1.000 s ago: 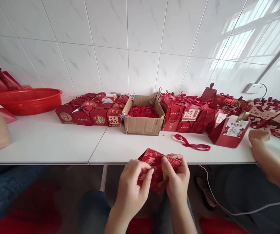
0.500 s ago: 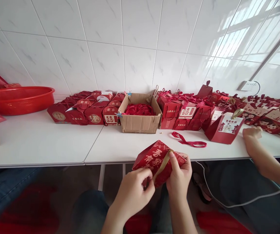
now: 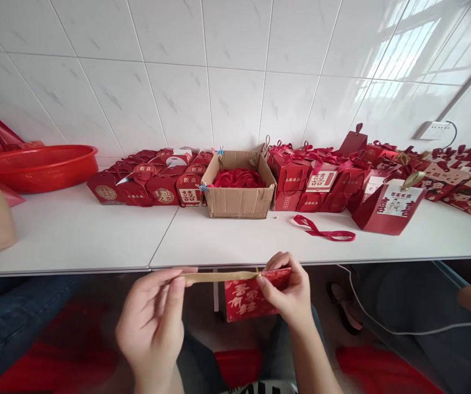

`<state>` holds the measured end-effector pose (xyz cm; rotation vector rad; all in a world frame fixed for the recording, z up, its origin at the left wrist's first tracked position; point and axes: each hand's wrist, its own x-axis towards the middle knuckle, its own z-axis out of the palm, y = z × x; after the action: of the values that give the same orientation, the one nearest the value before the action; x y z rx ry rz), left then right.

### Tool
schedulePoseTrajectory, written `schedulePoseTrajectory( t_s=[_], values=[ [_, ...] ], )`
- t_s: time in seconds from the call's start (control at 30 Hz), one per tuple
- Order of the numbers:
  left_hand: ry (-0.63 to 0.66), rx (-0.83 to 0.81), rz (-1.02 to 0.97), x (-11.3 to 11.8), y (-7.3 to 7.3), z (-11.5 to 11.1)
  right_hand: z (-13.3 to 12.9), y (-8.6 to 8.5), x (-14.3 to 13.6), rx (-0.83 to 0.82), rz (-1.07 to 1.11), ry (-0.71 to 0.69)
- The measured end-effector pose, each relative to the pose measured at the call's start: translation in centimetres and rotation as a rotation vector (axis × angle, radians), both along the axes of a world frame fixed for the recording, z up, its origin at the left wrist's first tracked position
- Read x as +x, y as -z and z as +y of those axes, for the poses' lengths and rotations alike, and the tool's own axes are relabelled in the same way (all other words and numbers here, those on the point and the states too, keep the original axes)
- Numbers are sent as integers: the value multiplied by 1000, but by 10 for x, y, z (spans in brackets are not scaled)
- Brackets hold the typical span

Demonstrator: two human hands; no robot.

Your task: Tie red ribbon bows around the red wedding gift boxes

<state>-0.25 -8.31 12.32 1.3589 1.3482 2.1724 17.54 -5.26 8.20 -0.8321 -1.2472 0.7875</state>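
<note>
Hands are both pinching: before the long white bench, the right hand is holding a red printed cardboard box, looking light, creasable, best gripped by its top edge; the left hand is tensioning a soft-looking flat gold ribbon.

Tiles: window glare is shining at 2 o'clock
Floor: is lying in shadow
Red shape: is blurring at 8 o'clock

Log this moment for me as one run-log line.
left hand: pinching gold ribbon, stretched straight | right hand: gripping red box at ribbon's base | table: open carton, loose red ribbon
</note>
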Motion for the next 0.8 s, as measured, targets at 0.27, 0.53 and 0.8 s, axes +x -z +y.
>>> schedulePoseTrajectory(
  t_s=[0.27, 0.53, 0.8],
  values=[
    [1, 102, -7, -4, 0, -4, -9, -1, -5, 147, -96, -287],
    [608, -303, 154, -7, 7, -2, -10, -6, 0, 182, -113, -267],
    [728, -357, 331, -4, -3, 1, -8, -3, 1, 233, -220, -256]
  ],
)
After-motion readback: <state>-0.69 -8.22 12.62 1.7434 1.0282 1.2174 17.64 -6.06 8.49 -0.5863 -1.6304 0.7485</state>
